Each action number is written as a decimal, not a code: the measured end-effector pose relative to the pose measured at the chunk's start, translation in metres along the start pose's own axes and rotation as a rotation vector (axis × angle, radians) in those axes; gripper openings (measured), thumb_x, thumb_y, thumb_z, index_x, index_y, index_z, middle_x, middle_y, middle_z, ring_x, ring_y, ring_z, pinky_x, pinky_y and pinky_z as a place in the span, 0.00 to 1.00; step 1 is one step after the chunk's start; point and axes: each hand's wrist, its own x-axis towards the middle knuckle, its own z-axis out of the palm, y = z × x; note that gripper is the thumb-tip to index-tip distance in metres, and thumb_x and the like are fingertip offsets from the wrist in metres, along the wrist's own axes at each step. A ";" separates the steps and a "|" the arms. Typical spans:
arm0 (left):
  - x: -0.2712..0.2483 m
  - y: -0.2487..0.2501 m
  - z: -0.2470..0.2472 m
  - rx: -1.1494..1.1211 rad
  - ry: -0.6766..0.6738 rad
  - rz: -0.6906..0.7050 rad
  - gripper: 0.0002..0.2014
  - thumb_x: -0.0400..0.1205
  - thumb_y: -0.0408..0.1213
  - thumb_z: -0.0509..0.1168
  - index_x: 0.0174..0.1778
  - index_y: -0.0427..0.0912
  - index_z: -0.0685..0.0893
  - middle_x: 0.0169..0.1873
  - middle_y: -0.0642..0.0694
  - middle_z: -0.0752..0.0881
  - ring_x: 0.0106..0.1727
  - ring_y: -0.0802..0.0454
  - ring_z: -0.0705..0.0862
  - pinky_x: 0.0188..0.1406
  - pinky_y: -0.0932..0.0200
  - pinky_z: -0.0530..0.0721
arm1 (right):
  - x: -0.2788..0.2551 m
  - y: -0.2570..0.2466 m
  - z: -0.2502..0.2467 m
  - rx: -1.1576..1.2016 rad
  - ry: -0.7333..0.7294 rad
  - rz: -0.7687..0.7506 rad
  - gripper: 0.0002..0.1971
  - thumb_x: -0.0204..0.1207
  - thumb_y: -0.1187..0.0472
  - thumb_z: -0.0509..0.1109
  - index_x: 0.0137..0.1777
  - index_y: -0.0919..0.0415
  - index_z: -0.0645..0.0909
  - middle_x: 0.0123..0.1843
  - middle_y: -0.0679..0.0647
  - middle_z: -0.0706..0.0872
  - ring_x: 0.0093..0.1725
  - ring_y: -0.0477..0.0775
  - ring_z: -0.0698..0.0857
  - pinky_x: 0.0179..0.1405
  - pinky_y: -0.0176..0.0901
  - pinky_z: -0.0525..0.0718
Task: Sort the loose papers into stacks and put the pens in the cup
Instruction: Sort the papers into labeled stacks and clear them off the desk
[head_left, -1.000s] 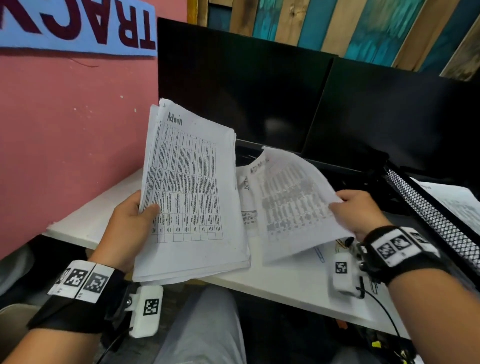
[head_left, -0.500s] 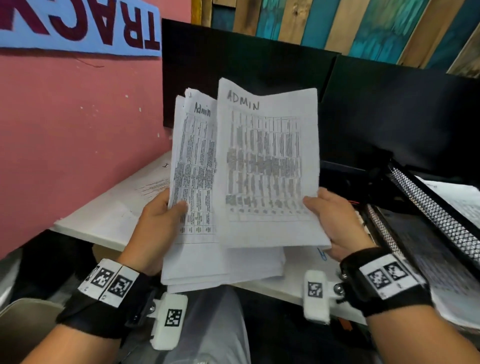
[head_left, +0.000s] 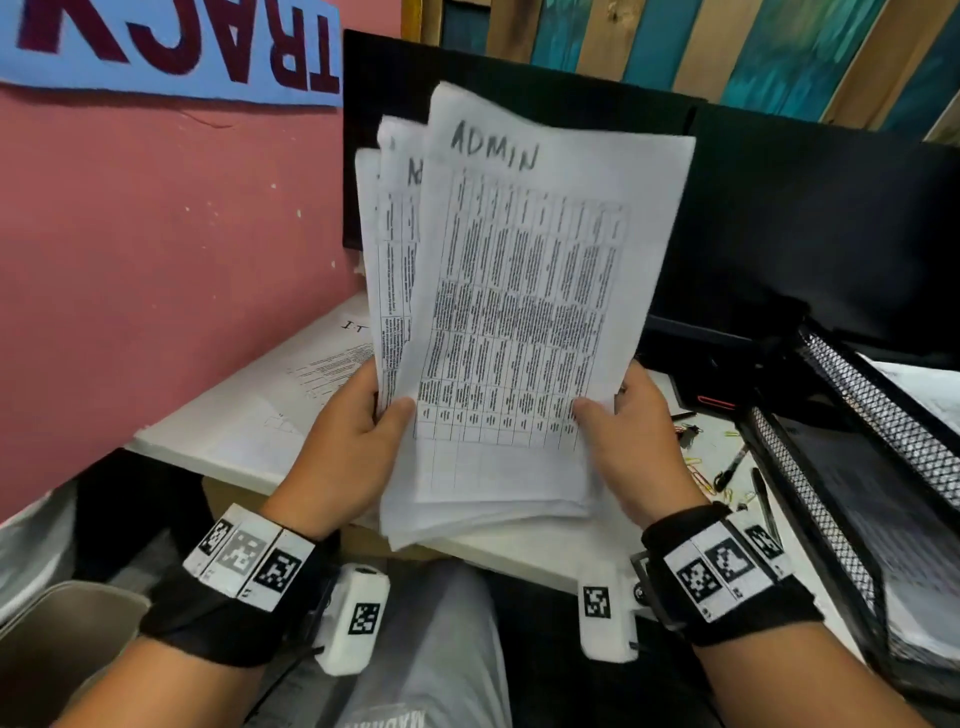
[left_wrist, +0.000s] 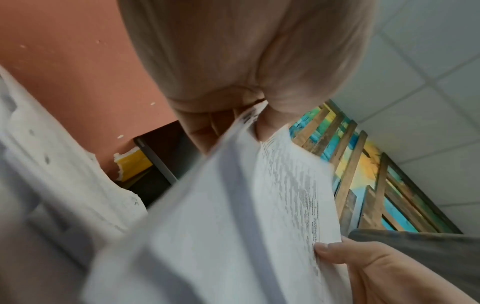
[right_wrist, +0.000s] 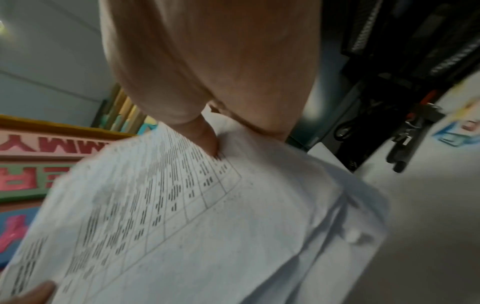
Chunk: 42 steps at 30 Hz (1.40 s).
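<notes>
Both hands hold a bundle of printed papers (head_left: 519, 322) upright above the desk's front edge; the top sheet is headed ADMIN in handwriting. My left hand (head_left: 358, 441) grips the bundle's lower left edge, thumb on the front. My right hand (head_left: 628, 441) pinches the lower right edge, thumb on the printed table. The papers (left_wrist: 246, 216) fill the left wrist view, and in the right wrist view my thumb presses the top sheet (right_wrist: 182, 205). Black pens (head_left: 730, 465) lie on the desk to the right, among coloured paper clips. No cup is in view.
A sheet marked I.T (head_left: 322, 364) lies on the white desk (head_left: 218, 436) by the pink wall (head_left: 156, 260). Two dark monitors (head_left: 779, 218) stand behind. A black mesh paper tray (head_left: 857, 452) with sheets in it stands at the right.
My right hand lifted a loose ADMIN sheet from the desk and laid it on the front of the bundle in my left hand. Both hands now hold the bundle, a little closer.
</notes>
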 end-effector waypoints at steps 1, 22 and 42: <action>-0.001 0.003 -0.001 0.026 0.001 0.019 0.20 0.91 0.34 0.60 0.77 0.56 0.79 0.68 0.65 0.86 0.72 0.67 0.81 0.71 0.62 0.78 | 0.001 -0.002 0.001 0.000 0.019 -0.035 0.21 0.85 0.72 0.68 0.68 0.46 0.80 0.61 0.40 0.91 0.60 0.36 0.89 0.60 0.31 0.84; 0.012 0.004 0.038 -0.053 -0.031 0.047 0.24 0.89 0.32 0.65 0.77 0.61 0.73 0.65 0.64 0.86 0.65 0.72 0.83 0.63 0.63 0.80 | -0.005 0.004 -0.011 0.144 0.028 0.031 0.19 0.89 0.70 0.59 0.71 0.46 0.69 0.60 0.44 0.87 0.53 0.50 0.90 0.52 0.49 0.90; -0.016 -0.011 0.093 -0.162 -0.287 -0.087 0.23 0.83 0.63 0.65 0.57 0.47 0.87 0.44 0.48 0.95 0.45 0.44 0.94 0.44 0.49 0.91 | -0.042 0.043 -0.061 0.709 0.058 0.589 0.14 0.92 0.67 0.63 0.72 0.63 0.83 0.60 0.59 0.94 0.57 0.60 0.93 0.35 0.48 0.93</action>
